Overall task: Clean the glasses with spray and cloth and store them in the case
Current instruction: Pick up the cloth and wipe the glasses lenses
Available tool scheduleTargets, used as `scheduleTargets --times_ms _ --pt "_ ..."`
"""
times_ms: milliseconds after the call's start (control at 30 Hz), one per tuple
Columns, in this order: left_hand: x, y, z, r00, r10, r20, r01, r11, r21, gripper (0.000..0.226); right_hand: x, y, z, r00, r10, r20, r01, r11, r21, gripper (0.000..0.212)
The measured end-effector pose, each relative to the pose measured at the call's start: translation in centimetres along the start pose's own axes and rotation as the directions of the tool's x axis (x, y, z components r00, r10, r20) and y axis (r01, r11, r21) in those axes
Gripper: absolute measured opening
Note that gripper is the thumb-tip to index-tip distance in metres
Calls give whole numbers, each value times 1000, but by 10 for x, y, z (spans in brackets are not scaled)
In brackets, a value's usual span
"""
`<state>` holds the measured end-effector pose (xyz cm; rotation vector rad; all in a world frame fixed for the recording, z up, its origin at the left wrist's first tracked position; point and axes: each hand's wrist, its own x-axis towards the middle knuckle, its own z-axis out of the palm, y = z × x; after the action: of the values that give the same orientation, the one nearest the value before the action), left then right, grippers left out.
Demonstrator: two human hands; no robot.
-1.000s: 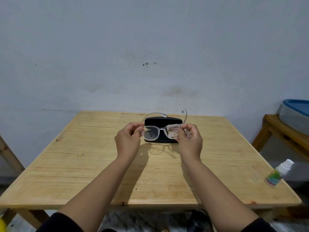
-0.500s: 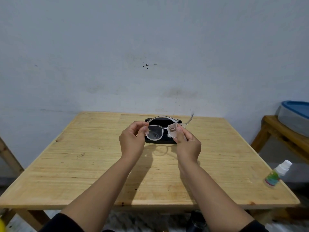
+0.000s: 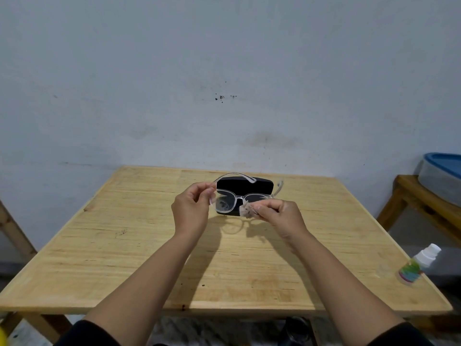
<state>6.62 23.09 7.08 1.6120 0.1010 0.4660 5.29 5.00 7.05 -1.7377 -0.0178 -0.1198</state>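
Clear-framed glasses (image 3: 225,203) hang in the air above the wooden table (image 3: 124,245), arms unfolded and pointing away from me. My left hand (image 3: 190,212) pinches the frame's left corner. My right hand (image 3: 280,217) presses a small pale cloth (image 3: 247,211) onto the right lens, which the cloth and fingers mostly hide. The closed black case (image 3: 245,187) lies on the table just behind the glasses. A small white spray bottle (image 3: 417,264) with a coloured label stands at the table's right edge, far from both hands.
A grey wall rises directly behind the table. To the right stands a lower wooden bench (image 3: 424,203) carrying a grey tub with a blue lid (image 3: 442,171). Dark objects sit on the floor under the table's front edge.
The glasses have tipped and dropped slightly. My right hand has slid to the right and lower along the right lens with the cloth, while my left hand keeps its pinch.
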Motion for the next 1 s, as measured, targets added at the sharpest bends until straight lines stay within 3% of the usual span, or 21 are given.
scheduleTargets --times_ms 100,200,333,433,533,733,900,1000 --pt "1 2 0 1000 4 1 -4 1000 13 15 1 1 -7 999 -39 -6 39 998 -52 11" --pt "-2 3 1 1000 17 0 -17 999 28 16 -1 0 -3 983 -14 -184 17 1000 13 8" --pt "-11 7 6 998 55 13 -56 998 32 20 -7 -3 18 837 53 -544 36 988 152 12" --pt "-19 7 14 997 75 24 -76 997 27 21 -8 -12 32 725 206 -657 109 908 405 11" --pt "-23 5 15 996 74 41 -75 997 29 18 -5 -17 35 722 225 -654 101 901 422 7" --pt "-22 7 16 995 93 41 -94 995 27 26 -6 -15 30 798 79 -597 56 977 204 7" --pt "-18 6 14 997 72 36 -72 997 3 24 -6 -14 19 931 44 -362 43 972 230 28" --pt "-15 8 11 997 73 27 -73 997 21 21 -6 -17 7 980 2 -200 33 985 172 22"
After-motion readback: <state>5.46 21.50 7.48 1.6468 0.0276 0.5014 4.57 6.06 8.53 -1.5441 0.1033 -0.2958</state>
